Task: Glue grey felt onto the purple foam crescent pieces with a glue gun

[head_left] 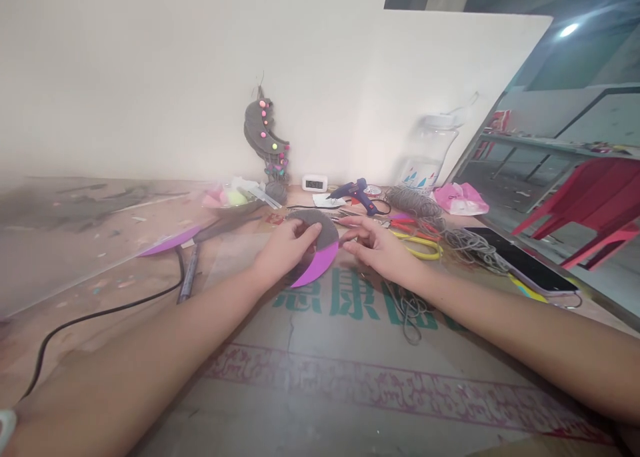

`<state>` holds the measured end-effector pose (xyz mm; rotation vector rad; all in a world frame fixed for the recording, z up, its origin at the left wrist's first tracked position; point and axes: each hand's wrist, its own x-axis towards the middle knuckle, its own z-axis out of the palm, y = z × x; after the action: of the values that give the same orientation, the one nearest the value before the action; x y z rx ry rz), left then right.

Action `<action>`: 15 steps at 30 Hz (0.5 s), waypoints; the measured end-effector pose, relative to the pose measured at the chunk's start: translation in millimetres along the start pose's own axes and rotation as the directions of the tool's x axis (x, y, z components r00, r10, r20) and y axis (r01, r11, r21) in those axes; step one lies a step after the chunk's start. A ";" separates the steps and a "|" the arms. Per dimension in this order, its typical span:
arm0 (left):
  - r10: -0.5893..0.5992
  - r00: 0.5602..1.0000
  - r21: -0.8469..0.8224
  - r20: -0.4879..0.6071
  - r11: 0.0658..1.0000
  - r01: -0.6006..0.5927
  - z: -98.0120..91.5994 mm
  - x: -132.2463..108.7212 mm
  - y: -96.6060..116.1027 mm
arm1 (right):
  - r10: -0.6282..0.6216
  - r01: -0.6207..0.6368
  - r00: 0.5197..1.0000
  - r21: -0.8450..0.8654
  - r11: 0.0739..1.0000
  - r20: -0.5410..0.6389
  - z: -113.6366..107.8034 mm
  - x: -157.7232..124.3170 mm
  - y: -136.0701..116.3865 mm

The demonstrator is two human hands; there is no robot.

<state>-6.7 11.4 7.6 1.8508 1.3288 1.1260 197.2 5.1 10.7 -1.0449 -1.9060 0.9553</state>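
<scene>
My left hand (287, 247) is closed on a crescent-shaped piece (319, 262), pinching it between thumb and fingers. The crescent's lower part is bare purple, and its upper part is wrapped in grey yarn. Just right of it, my right hand (377, 247) has curled fingers, with thumb and index tip a little apart. Loose grey yarn (411, 313) trails from beneath this hand onto the board, and the hand seems to hold the strand, though the palm is hidden.
A finished-looking grey crescent with pompoms (260, 133) hangs on the wall. Behind my hands are a glue gun (359, 193), a small clock (315, 183), a yarn ball (415, 203) and a glass jug (430, 150). A phone (525, 260) lies right; a marker (189, 273) and black cable (100, 311) left.
</scene>
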 end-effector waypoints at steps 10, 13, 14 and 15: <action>0.045 0.999 -0.008 0.014 0.999 -0.045 0.2 -3.2 4.4 | 0.065 -0.058 0.998 -0.209 0.976 0.024 3.5 -1.6 -9.4; 0.049 0.999 -0.002 0.019 0.999 -0.049 0.5 -5.0 6.5 | 0.064 -0.055 0.997 -0.198 0.979 0.037 3.6 -1.9 -11.6; 0.046 0.999 0.003 0.019 0.999 -0.046 0.6 -5.6 7.3 | 0.059 -0.050 0.997 -0.191 0.980 0.044 3.4 -1.8 -11.4; 0.041 0.999 0.008 0.016 0.999 -0.041 0.8 -6.0 8.1 | 0.053 -0.043 0.997 -0.183 0.982 0.051 3.2 -1.7 -10.8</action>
<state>-3.2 3.1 12.1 1.8971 1.2939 1.1264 191.5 -1.4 18.2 -1.1861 -2.0529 0.8569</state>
